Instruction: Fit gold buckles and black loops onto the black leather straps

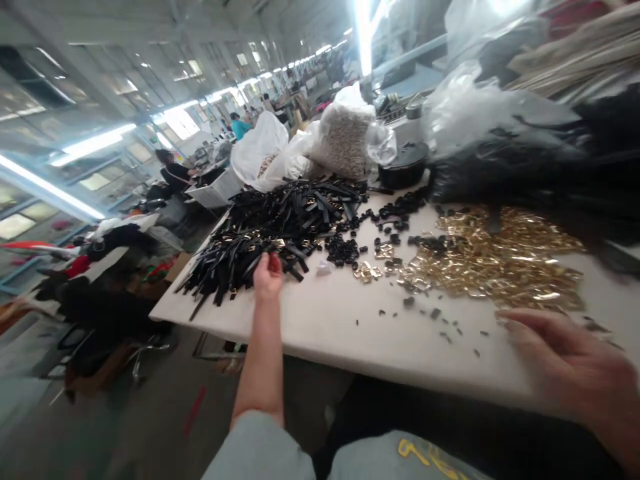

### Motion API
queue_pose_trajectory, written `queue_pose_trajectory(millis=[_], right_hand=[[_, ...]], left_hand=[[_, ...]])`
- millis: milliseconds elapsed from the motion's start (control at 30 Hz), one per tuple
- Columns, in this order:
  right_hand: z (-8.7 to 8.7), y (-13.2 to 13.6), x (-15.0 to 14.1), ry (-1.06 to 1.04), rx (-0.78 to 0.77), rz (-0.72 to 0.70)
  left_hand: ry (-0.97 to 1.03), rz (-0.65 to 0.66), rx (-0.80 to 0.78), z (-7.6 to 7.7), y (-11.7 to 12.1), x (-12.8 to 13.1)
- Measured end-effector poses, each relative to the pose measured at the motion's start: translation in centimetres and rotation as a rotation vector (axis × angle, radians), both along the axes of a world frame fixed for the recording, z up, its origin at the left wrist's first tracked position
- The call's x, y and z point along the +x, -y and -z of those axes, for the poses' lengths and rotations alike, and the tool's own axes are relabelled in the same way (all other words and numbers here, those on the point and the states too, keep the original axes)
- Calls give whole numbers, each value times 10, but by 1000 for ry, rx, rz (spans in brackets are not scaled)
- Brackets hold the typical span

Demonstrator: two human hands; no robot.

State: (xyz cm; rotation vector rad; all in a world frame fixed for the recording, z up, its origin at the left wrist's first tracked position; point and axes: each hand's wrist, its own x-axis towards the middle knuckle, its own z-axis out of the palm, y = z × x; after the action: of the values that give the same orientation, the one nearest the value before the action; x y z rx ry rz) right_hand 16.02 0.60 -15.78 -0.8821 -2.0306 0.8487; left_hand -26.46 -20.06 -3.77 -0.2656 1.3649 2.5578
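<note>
My left hand (269, 273) is at the near edge of a pile of black straps (220, 267), some fitted with gold buckles. Its fingers are curled together, and whatever lies between them is hidden. On the right, my right hand (570, 350) hovers by the near side of a spread of gold metal buckles (500, 260). Thumb and forefinger come together there in a pinch, smeared by motion, so I cannot make out what they hold. Small black loops (343, 250) lie between the straps and the buckles.
Small dark bits (436, 313) are scattered over the pale table (320, 327). Behind stand a clear bag of beige pieces (345, 133), a white plastic bag (260, 150) and a black round container (404, 163). A large black bag (510, 160) borders the right. Co-workers are farther back.
</note>
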Motion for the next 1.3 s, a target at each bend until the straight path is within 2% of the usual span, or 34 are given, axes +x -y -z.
queue_pose_trajectory(millis=[33,100,167,233,300,400,467,533,600,733,800,867,967,1133,1233,1300], right_hand=[[-13,8,-4,26,12,95],[-34,19,-12,42,5,112],[-44,22,-17,43,-7,90],[-46,22,-17,39,-24,67],[-45,21,-14,21,-58,49],[-45,17,-5,-5,-94,40],[-46,8,3,3,-57,77],[-47,-10,12,52,26,176],[-49,-35,21,169,118,330],[-57,-84,29,573,230,588],[-61,-99,26,723,239,603],[-64,-106,20,780,230,558],[-66,-110,16,753,195,507],[-73,-114,24,625,126,541],[-80,-90,27,472,82,503],[-82,-57,25,203,-40,336]], left_hand=[[12,-17,20,-5,4,-11],[47,-8,47,-7,9,-26],[66,5,87,1,8,-30],[60,54,116,15,1,-21],[48,176,108,28,-13,4],[79,408,49,41,-42,57],[100,524,17,45,-61,95],[80,644,-14,49,-77,128],[45,770,-34,52,-88,156],[11,970,-52,56,-97,196],[-5,1034,-89,58,-95,211],[-41,1079,-149,61,-91,223],[-123,1115,-255,67,-82,232],[-249,1142,-323,75,-74,234],[-256,1182,-327,73,-74,239],[-233,1225,-297,68,-74,244]])
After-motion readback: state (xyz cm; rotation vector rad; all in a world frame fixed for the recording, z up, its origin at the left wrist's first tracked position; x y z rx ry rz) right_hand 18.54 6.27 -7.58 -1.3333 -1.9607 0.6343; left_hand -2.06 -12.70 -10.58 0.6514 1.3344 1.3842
